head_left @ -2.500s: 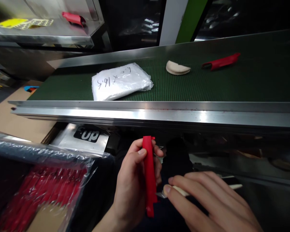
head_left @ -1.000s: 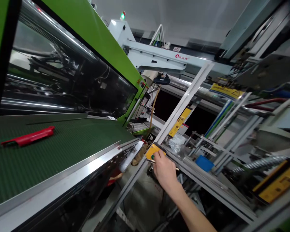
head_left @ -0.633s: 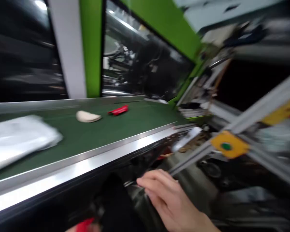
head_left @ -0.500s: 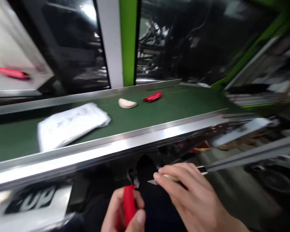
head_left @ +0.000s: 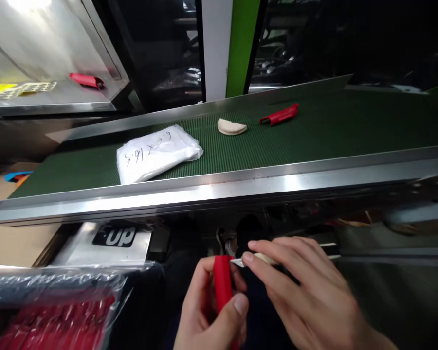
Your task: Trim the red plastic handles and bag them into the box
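Note:
My left hand [head_left: 208,313] is closed around a red plastic sleeve-like part [head_left: 222,282], its top end sticking up between thumb and fingers. In my right hand [head_left: 310,291] is a small craft knife [head_left: 237,262] with a pale handle, its short pointed blade aimed left. The blade tip meets or nearly meets the upper right edge of the red part; exact contact cannot be made out. Beyond the hands, on a green conveyor belt [head_left: 248,150], lie a similar red part [head_left: 281,114] and a cream half-round piece [head_left: 231,127].
A white plastic packet [head_left: 156,153] with handwriting lies on the belt, behind its metal rail [head_left: 241,179]. Another red part [head_left: 86,80] rests on a metal shelf at upper left. A clear bag of red parts [head_left: 58,321] sits at lower left, near a cardboard box [head_left: 14,243].
My view has swung left, bringing the bag of red parts into sight. The knife blade and the red part have come together; both hands keep their hold.

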Demonstrator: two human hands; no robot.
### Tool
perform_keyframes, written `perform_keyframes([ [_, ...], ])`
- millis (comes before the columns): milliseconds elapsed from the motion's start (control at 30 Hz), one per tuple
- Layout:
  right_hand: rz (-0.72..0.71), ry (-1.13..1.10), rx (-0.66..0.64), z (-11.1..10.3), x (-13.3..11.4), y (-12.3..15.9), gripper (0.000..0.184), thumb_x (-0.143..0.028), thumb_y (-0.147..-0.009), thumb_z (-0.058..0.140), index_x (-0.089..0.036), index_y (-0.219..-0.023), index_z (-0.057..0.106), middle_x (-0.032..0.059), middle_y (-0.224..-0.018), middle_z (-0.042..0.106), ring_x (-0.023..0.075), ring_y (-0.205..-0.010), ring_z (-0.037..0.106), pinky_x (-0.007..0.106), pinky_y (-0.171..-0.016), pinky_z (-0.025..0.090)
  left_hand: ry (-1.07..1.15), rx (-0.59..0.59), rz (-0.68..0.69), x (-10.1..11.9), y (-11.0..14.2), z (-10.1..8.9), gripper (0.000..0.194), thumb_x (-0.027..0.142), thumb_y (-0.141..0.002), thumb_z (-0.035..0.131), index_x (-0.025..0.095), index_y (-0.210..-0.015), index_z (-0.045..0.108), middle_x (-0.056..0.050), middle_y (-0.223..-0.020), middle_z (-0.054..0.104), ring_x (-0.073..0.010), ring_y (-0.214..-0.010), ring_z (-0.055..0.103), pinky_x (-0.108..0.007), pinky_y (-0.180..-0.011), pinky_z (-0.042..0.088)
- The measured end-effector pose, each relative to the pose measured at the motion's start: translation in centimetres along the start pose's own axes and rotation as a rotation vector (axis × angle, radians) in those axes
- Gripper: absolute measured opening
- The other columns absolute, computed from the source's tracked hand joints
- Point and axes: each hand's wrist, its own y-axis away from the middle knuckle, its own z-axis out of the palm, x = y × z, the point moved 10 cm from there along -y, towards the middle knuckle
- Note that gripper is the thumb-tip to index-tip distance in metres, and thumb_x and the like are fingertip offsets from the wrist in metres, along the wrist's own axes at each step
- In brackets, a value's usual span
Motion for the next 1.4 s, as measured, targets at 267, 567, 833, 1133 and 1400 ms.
perform_keyframes([
  [267,0.011,-0.037,-0.022,0.5,0.6,0.0,0.039,-0.001,-0.082,0.051,-0.013,-0.117,0.065,0.014,-0.111,0.067,0.0271,-0.097,0.06,0.044,-0.079,0.046,-0.024,0.006,-0.022,-0.3,-0.1,-0.1,0.034,0.041,-0.077,0.076,0.021,-0.097,0.056,0.001,-0.082,0.055,-0.0051,-0.05,0.046,-0.018,-0.046,0.038],
  [567,0.006,-0.093,-0.02,0.8,1.2,0.5,0.041,0.001,-0.081,0.056,-0.012,-0.119,0.064,0.0154,-0.113,0.066,0.0289,-0.098,0.058,0.048,-0.079,0.046,-0.041,0.046,-0.016,0.1,-0.1,-0.2,0.028,0.034,-0.079,0.072,0.021,-0.098,0.056,0.001,-0.085,0.055,-0.006,-0.05,0.046,-0.019,-0.045,0.038],
  [833,0.037,-0.064,-0.026,1.2,1.6,0.6,0.039,0.0,-0.082,0.056,-0.015,-0.117,0.065,0.0127,-0.112,0.067,0.0261,-0.097,0.06,0.045,-0.082,0.046,-0.039,0.031,-0.059,-0.3,-0.3,-0.2,0.026,0.031,-0.079,0.07,0.02,-0.097,0.055,0.0,-0.085,0.055,-0.0055,-0.05,0.044,-0.019,-0.045,0.036],
  [1133,0.112,-0.141,-0.002,1.4,2.2,1.0,0.037,0.002,-0.084,0.056,-0.015,-0.115,0.066,0.0111,-0.109,0.068,0.0232,-0.098,0.061,0.042,-0.082,0.049,0.023,-0.048,-0.132,-1.3,-0.7,0.1,0.017,0.026,-0.085,0.062,0.019,-0.096,0.051,0.003,-0.07,0.05,-0.0043,-0.047,0.038,-0.016,-0.044,0.034],
  [1400,0.228,-0.288,0.043,1.6,2.7,1.3,0.038,0.002,-0.086,0.053,-0.017,-0.116,0.065,0.0094,-0.111,0.066,0.0202,-0.103,0.061,0.039,-0.085,0.053,0.25,-0.223,-0.129,-1.6,-0.5,1.2,0.017,0.029,-0.087,0.061,0.023,-0.101,0.054,-0.001,-0.093,0.056,-0.0038,-0.05,0.043,-0.013,-0.041,0.033],
])
